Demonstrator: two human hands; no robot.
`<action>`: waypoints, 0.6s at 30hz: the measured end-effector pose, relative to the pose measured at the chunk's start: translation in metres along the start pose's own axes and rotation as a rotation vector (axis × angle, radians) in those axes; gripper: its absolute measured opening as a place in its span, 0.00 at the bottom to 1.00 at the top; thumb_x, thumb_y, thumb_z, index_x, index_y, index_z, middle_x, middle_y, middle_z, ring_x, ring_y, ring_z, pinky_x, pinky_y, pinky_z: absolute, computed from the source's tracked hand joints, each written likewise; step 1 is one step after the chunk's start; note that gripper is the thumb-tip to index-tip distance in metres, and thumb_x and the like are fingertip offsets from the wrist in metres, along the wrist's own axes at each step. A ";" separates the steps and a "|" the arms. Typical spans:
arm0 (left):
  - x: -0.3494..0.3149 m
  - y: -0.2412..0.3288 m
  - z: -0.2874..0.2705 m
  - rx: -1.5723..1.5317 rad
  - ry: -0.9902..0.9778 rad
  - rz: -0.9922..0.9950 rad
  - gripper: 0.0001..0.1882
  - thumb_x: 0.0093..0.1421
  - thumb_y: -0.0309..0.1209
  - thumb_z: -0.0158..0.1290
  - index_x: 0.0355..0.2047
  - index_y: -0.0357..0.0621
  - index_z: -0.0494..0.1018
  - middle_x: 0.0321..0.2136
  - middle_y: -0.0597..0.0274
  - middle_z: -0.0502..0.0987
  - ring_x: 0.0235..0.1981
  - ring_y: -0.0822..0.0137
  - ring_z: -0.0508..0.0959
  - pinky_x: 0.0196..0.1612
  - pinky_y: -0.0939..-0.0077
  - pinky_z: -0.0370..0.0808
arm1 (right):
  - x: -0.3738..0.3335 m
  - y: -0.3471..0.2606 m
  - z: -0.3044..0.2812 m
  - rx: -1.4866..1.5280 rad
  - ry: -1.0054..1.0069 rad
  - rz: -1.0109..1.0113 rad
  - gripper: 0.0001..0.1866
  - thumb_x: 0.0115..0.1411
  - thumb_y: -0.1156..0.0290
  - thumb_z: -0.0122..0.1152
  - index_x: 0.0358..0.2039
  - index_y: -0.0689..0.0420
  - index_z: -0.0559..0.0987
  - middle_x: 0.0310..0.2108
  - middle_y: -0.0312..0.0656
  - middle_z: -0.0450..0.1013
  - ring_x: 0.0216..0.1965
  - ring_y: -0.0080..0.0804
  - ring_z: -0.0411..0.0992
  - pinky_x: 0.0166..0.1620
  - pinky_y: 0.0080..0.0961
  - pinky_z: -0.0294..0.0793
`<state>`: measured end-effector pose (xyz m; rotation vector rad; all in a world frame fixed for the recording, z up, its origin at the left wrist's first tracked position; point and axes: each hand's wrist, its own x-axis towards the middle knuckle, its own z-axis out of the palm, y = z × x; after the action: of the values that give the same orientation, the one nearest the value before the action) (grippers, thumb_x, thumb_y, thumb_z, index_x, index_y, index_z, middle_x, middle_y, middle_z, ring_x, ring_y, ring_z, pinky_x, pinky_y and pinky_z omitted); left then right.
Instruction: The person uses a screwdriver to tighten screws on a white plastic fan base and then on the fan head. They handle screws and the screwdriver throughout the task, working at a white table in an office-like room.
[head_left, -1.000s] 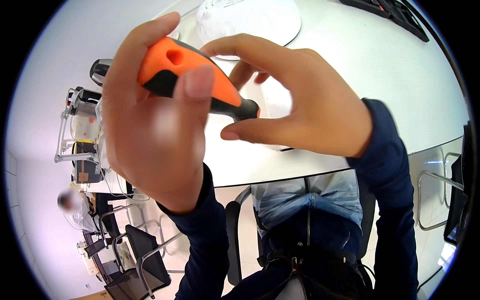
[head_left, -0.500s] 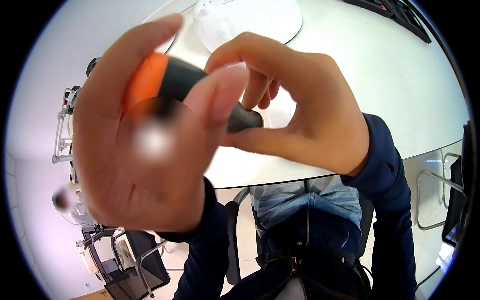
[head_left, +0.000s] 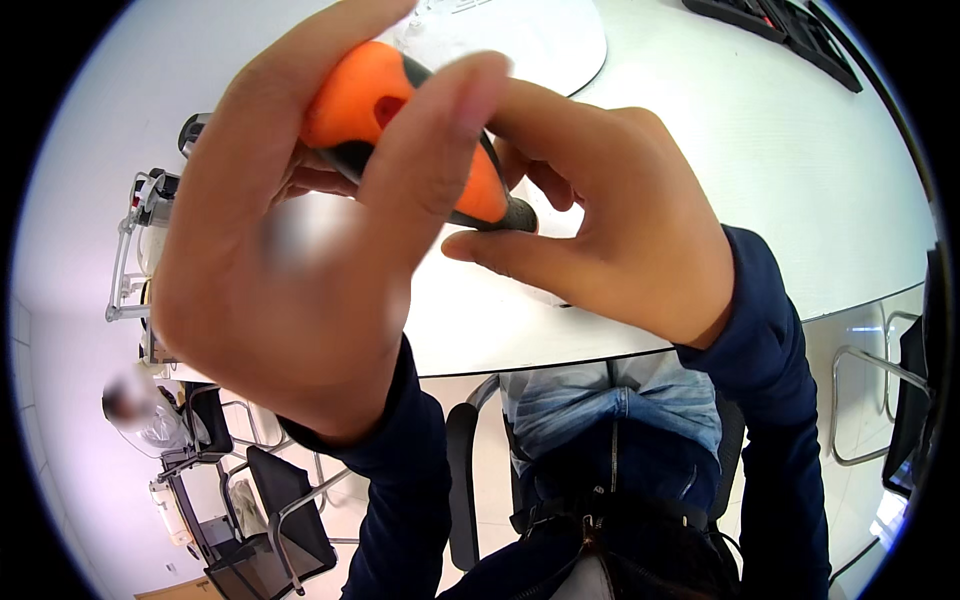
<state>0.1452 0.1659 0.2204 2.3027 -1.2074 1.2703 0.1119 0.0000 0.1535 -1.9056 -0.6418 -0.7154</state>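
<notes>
As I look down through the head view, I find a thick, rounded orange-and-black handle [head_left: 365,95] between the bare left hand [head_left: 285,300] and the bare right hand [head_left: 635,205], above a smooth white table [head_left: 770,190] with a thin dark edge. The handle lies aslant: its broad orange end sits within the curve of the left hand, and its narrow dark end points down and to the right, into the space between the right hand's thumb and fingers. I see the left hand closed loosely round the handle, thumb laid across the near side, index finger arching past the broad end. The right hand is half curled, its thumb just below the narrow end and its index finger reaching behind the handle; that fingertip is hidden, so I cannot tell whether it grips anything. Dark blue sleeves [head_left: 785,420] cover both forearms. Beyond the hands I make out a flat white object with a rounded edge [head_left: 510,45], and at the upper right a black case [head_left: 825,50]. Lower left, a black mesh chair [head_left: 265,480] with bent metal arms stands near another person [head_left: 160,425] in pale clothing.
</notes>
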 end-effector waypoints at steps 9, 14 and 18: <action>-0.005 -0.025 0.001 -0.450 -0.206 -0.129 0.29 0.58 0.49 0.30 0.43 0.42 0.71 0.21 0.60 0.74 0.24 0.69 0.76 0.32 0.76 0.73 | 0.000 0.008 -0.001 0.181 -0.114 0.041 0.23 0.45 0.69 0.64 0.44 0.55 0.72 0.26 0.39 0.75 0.17 0.20 0.61 0.21 0.14 0.59; -0.001 -0.004 0.000 -0.198 -0.143 -0.171 0.26 0.60 0.46 0.29 0.39 0.42 0.73 0.25 0.61 0.76 0.21 0.72 0.75 0.27 0.79 0.72 | -0.001 0.004 -0.001 0.129 -0.124 0.092 0.16 0.45 0.69 0.64 0.36 0.58 0.76 0.26 0.39 0.75 0.17 0.21 0.61 0.21 0.15 0.59; -0.001 0.008 -0.006 -0.069 -0.187 -0.188 0.24 0.60 0.44 0.30 0.34 0.42 0.74 0.29 0.62 0.77 0.18 0.73 0.72 0.21 0.82 0.68 | -0.002 -0.002 -0.002 -0.009 -0.095 0.027 0.15 0.42 0.70 0.66 0.32 0.59 0.77 0.27 0.37 0.74 0.20 0.23 0.62 0.23 0.16 0.60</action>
<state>0.1355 0.1649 0.2224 2.4605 -1.0409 0.9527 0.1089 -0.0011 0.1538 -1.9619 -0.6719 -0.6144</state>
